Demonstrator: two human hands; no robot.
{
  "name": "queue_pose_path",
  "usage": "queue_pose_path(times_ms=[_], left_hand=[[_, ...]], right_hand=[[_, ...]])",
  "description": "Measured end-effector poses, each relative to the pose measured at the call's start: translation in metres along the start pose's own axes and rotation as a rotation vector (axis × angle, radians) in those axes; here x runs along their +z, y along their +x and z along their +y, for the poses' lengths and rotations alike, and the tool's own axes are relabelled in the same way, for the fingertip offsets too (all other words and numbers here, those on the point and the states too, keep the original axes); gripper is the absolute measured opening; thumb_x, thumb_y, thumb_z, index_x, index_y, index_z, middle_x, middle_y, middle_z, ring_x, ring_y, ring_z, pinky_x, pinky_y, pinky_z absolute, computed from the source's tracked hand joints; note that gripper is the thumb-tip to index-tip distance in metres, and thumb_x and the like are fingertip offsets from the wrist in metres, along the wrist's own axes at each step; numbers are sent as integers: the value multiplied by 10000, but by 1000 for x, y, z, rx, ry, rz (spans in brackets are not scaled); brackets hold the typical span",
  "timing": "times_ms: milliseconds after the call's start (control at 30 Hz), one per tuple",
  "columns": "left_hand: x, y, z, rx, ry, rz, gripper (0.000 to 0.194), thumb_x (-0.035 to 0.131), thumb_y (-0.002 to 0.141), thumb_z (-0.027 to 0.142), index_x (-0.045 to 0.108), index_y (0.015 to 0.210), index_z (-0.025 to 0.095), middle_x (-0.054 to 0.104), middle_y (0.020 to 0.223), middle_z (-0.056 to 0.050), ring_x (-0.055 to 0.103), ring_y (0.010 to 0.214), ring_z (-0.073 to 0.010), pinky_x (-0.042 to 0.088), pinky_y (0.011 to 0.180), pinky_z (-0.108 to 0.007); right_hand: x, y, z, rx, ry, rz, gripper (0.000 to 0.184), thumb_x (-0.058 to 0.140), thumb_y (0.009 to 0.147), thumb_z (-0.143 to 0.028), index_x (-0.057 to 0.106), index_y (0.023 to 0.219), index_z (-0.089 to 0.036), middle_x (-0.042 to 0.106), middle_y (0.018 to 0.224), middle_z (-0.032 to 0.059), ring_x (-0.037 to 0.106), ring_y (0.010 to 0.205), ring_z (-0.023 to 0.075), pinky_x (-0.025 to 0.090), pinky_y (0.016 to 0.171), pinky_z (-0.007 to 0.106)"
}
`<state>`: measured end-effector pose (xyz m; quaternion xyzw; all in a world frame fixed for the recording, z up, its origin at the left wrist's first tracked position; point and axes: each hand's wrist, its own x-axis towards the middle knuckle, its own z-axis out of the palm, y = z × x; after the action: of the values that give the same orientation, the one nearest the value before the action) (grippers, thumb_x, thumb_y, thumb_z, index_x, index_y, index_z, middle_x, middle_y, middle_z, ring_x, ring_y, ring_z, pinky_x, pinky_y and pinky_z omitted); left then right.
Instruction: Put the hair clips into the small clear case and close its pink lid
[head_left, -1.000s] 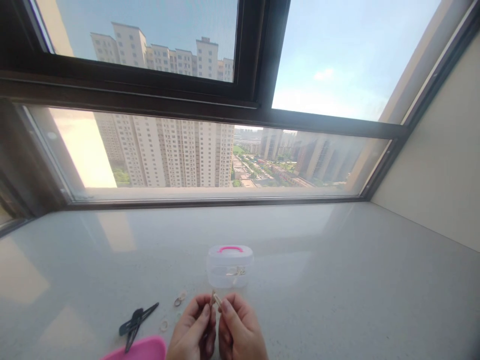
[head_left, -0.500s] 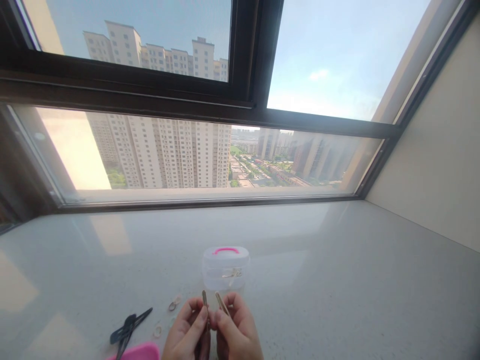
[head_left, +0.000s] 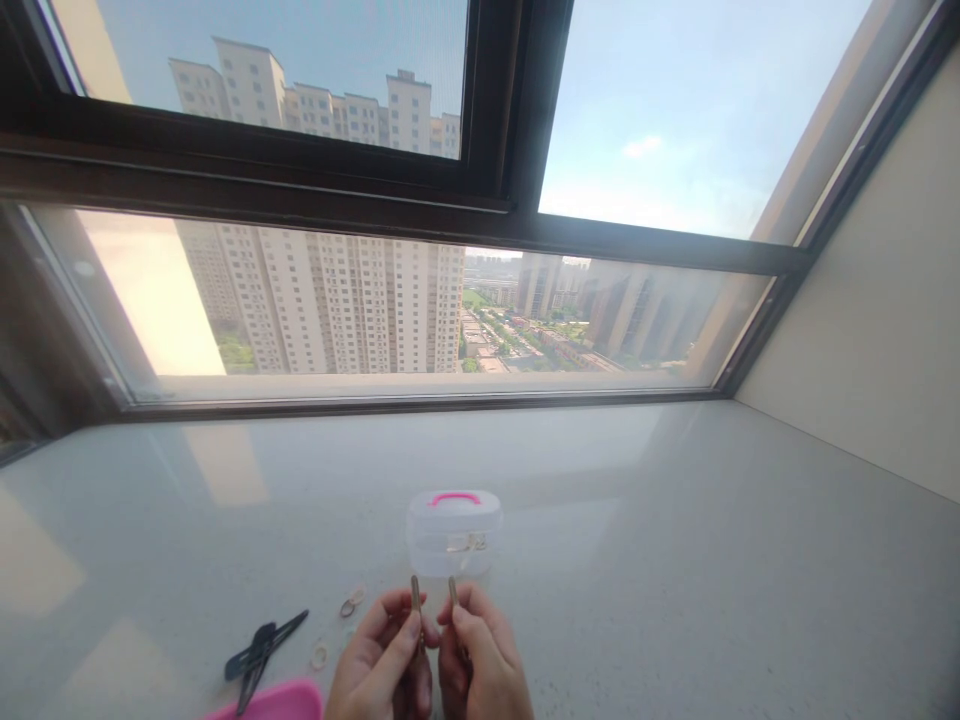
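My left hand (head_left: 381, 660) pinches a slim brownish-gold hair clip (head_left: 415, 594) between thumb and fingers, its rounded end pointing up. A similar narrow hair clip (head_left: 452, 590) stands upright in the grip of my right hand (head_left: 486, 655). The two hands are side by side at the bottom centre, and fingers cover the lower parts of both clips. Just beyond them sits a translucent plastic box (head_left: 454, 535) with a pink handle, lid on, with small items showing faintly through its wall.
Crossed black hair clips (head_left: 262, 648) lie to the left, partly over a pink tray (head_left: 289, 702) at the bottom edge. Several small hair ties (head_left: 319, 655) are scattered between them and my left hand. Behind the pale windowsill (head_left: 637, 560) rises a dark-framed window (head_left: 420, 408).
My right hand has shifted slightly right, and its clip has turned from leaning left to nearly upright. The gap between the clips is a little wider. The view has moved slightly.
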<state>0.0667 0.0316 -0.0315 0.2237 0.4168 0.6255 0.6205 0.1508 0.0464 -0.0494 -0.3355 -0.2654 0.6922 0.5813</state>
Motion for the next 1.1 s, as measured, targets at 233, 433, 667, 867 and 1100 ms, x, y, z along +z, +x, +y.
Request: queue_pose_path(times_ms=[233, 433, 667, 867, 1100], left_hand=[[1, -2, 0, -5, -54, 15, 297, 785, 578, 242, 688, 839, 139, 658, 590, 5, 419, 266, -37, 270, 263, -149], [-4, -1, 2, -31, -75, -3, 265, 781, 545, 191, 716, 796, 138, 679, 606, -16, 467, 307, -68, 332, 303, -180], [-5, -2, 4, -62, -85, 10, 293, 821, 523, 244, 737, 783, 138, 668, 569, -14, 475, 327, -75, 362, 331, -193], [-8, 0, 4, -64, -90, 24, 301, 832, 510, 247, 744, 777, 139, 672, 567, -19, 480, 324, -74, 331, 316, -178], [-14, 5, 1, -102, -129, 54, 341, 868, 483, 268, 768, 788, 154, 689, 553, -31, 495, 356, -76, 337, 328, -165]], right_hand=[[0, -1, -2, 38, 78, -48, 84, 524, 602, -240, 559, 642, -175, 347, 355, -101, 163, 327, 44, 126, 340, 164], [1, -1, -1, 67, 85, -35, 135, 523, 616, -250, 586, 711, -177, 412, 371, -82, 248, 294, 55, 178, 314, 168], [-1, 1, -2, 74, 108, -68, 156, 595, 662, -282, 564, 756, -161, 514, 459, -72, 287, 256, 24, 191, 282, 156], [-4, 5, 3, 93, 136, -67, 299, 698, 645, -384, 565, 791, -159, 552, 493, -63, 341, 237, 27, 197, 265, 150], [1, 1, -3, 96, 121, -52, 305, 746, 629, -368, 595, 761, -139, 576, 498, -43, 355, 241, 20, 180, 274, 136]])
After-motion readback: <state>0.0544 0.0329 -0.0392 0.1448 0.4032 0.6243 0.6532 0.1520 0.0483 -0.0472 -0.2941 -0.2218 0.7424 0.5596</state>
